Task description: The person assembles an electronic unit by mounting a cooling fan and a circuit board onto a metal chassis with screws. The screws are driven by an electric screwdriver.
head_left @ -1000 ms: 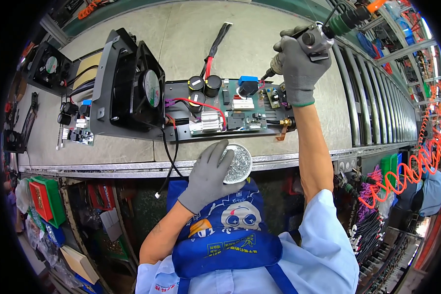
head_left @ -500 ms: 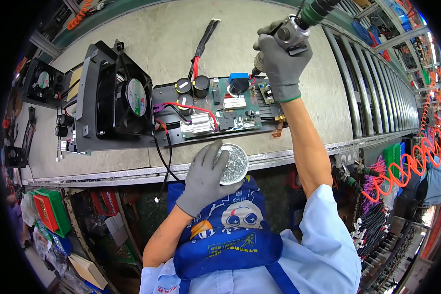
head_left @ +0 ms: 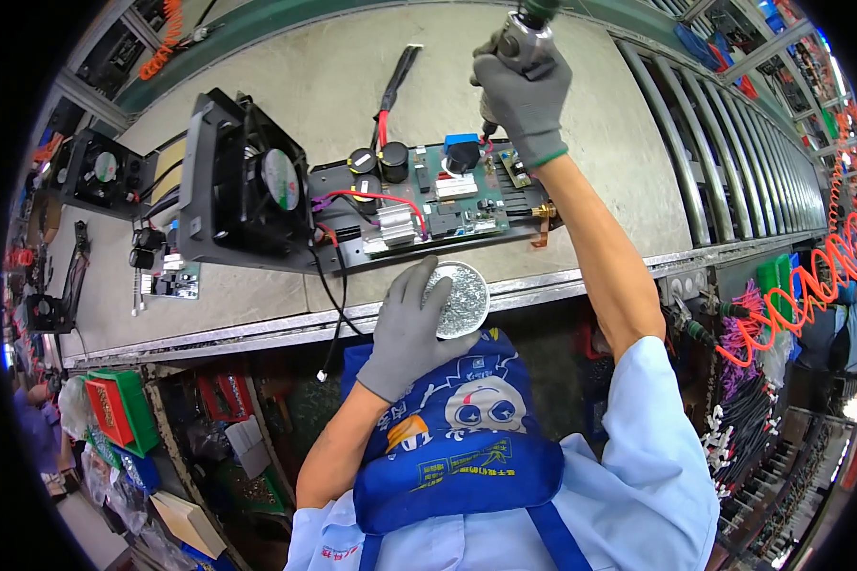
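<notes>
My left hand (head_left: 408, 333), in a grey glove, curls round a white tub full of small silvery screws (head_left: 463, 303) at the bench's front edge. In my gloved right hand (head_left: 531, 100) is an air screwdriver (head_left: 522, 46), held upright with its tip down at the far edge of a green circuit board (head_left: 467, 221). This board, with black capacitors (head_left: 394, 162) and a pale heatsink (head_left: 392, 226), lies on a dark metal chassis (head_left: 352, 253). A large black fan (head_left: 265, 181) stands at the chassis's left end. Whether the tip touches a screw is hidden.
Metal rollers (head_left: 724, 143) run along the bench's right side. A second fan unit (head_left: 100, 171) and a small board (head_left: 169, 284) sit at the left. Black leads (head_left: 338, 324) hang over the front edge. A coiled orange hose (head_left: 809, 305) and red and green bins (head_left: 114, 409) flank me below.
The screwdriver and my right hand have shifted left and slightly away over the board. My left hand still holds the screw tub. The whole view has shifted slightly.
</notes>
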A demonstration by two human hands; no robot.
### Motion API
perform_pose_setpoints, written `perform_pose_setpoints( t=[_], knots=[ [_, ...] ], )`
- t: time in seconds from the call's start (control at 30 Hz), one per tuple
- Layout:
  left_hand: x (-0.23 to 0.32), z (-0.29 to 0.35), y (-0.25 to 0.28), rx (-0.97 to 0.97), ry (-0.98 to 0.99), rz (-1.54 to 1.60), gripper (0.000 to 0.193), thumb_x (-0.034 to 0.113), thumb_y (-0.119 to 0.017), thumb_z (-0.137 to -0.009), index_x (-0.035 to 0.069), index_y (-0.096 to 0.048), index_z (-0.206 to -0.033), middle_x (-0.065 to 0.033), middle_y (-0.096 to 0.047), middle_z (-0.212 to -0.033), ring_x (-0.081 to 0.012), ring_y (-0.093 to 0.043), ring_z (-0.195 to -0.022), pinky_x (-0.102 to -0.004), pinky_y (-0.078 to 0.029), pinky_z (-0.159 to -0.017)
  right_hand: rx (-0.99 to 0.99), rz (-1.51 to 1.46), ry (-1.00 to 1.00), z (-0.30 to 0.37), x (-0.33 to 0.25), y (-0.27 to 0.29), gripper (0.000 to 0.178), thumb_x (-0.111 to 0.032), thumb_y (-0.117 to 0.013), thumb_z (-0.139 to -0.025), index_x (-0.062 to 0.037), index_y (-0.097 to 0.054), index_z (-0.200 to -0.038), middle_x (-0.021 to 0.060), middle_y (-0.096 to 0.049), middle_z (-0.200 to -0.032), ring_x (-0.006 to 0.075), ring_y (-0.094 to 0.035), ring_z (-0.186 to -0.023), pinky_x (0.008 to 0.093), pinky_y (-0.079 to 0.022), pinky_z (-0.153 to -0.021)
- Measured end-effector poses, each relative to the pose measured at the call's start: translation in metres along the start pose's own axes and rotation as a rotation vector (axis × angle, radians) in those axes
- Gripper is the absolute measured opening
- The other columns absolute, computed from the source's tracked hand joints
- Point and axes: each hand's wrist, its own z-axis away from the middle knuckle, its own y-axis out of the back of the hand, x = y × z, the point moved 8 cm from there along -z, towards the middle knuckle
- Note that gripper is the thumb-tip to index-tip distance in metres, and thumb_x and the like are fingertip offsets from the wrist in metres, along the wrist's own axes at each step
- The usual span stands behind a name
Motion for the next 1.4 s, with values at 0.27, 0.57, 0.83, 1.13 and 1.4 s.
perform_pose_setpoints(
  t=[0.27, 0.57, 0.83, 1.13, 1.4],
  knots=[
    [-0.004, 0.004, 0.0, 0.026, 0.004, 0.009, 0.088, 0.044, -0.089, -0.067, 0.0, -0.056, -0.135, -0.0236, -0.051, -0.145, -0.0443, -0.05, -0.131, -0.0516, -0.045, -0.109, -0.076, -0.444, -0.278, 0.082, -0.093, -0.012, 0.027, 0.013, -0.065, -0.081, 0.0023, -0.06, -0.106, 0.0128, -0.069, -0.098, 0.0152, -0.069, -0.082, 0.0293, -0.058, -0.064],
    [-0.006, 0.006, 0.0, 0.063, -0.007, 0.023, 0.094, 0.042, -0.09, -0.066, -0.005, -0.049, -0.137, -0.0254, -0.048, -0.147, -0.0432, -0.05, -0.132, -0.0499, -0.047, -0.109, -0.094, -0.312, -0.343, 0.136, -0.083, -0.018, 0.028, 0.014, -0.068, -0.077, 0.0019, -0.064, -0.102, 0.01, -0.072, -0.092, 0.0158, -0.07, -0.088, 0.0312, -0.06, -0.077],
    [-0.008, 0.007, -0.003, 0.051, -0.005, 0.023, 0.091, 0.042, -0.09, -0.066, -0.004, -0.051, -0.135, -0.0249, -0.049, -0.146, -0.0431, -0.05, -0.132, -0.0496, -0.047, -0.109, -0.121, -0.282, -0.307, 0.145, -0.075, -0.022, 0.03, 0.013, -0.069, -0.078, 0.0007, -0.064, -0.105, 0.0092, -0.071, -0.095, 0.0149, -0.07, -0.09, 0.031, -0.059, -0.08],
    [-0.006, 0.005, -0.003, 0.013, 0.0, -0.019, 0.094, 0.044, -0.089, -0.067, -0.004, -0.051, -0.138, -0.0242, -0.049, -0.145, -0.0427, -0.05, -0.132, -0.0497, -0.048, -0.108, -0.117, -0.283, -0.284, 0.149, -0.076, -0.024, 0.028, 0.013, -0.068, -0.08, 0.0008, -0.064, -0.105, 0.0097, -0.071, -0.096, 0.0143, -0.07, -0.089, 0.0301, -0.059, -0.079],
    [-0.005, 0.003, 0.0, 0.008, 0.023, -0.016, 0.096, 0.044, -0.089, -0.067, -0.006, -0.049, -0.139, -0.0236, -0.047, -0.146, -0.042, -0.049, -0.132, -0.0492, -0.048, -0.108, -0.118, -0.292, -0.292, 0.148, -0.079, -0.022, 0.027, 0.013, -0.066, -0.08, 0.0011, -0.064, -0.104, 0.01, -0.071, -0.096, 0.0138, -0.07, -0.088, 0.0293, -0.06, -0.077]
  ],
)
